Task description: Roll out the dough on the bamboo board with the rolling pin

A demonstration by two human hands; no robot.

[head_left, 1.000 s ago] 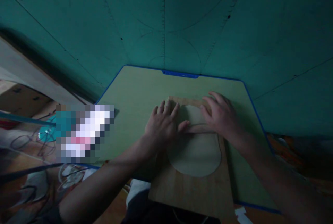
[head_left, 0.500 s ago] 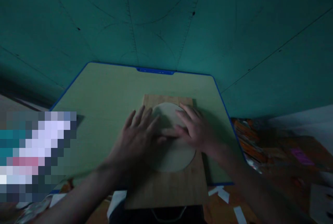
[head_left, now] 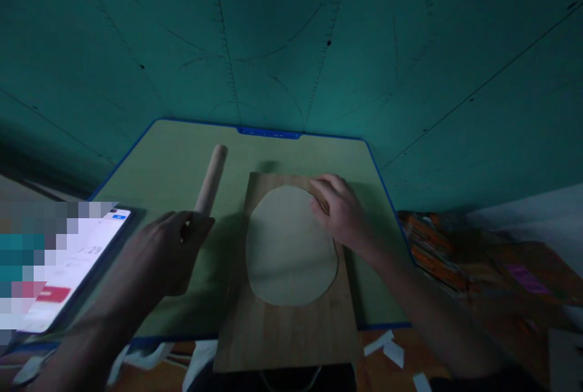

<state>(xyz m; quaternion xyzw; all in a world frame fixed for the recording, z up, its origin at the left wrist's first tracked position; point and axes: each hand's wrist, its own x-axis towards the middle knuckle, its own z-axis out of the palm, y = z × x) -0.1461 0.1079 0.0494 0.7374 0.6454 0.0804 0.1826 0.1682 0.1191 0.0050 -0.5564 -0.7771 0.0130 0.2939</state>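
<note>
A flat round sheet of dough (head_left: 289, 252) lies on a wooden board (head_left: 286, 334). My left hand (head_left: 175, 243) is closed around the near end of a wooden rolling pin (head_left: 212, 179), which points up and away, left of the board. At the upper right rim of the dough is my right hand (head_left: 341, 209). Its thumb and fingers are closed on the dough's edge, though the fingertips are partly hidden.
Beneath the board is a pale green table (head_left: 182, 149) with a blue rim, set against a green wall (head_left: 282, 39). A lit phone (head_left: 91, 258) stands at the left. Boxes (head_left: 523, 264) and orange packets (head_left: 432, 246) are on the right; paper scraps (head_left: 392, 349) lie below.
The rolling pin, earlier under both hands across the dough, is now off to the left in my left hand. My right hand has moved onto the dough's right edge.
</note>
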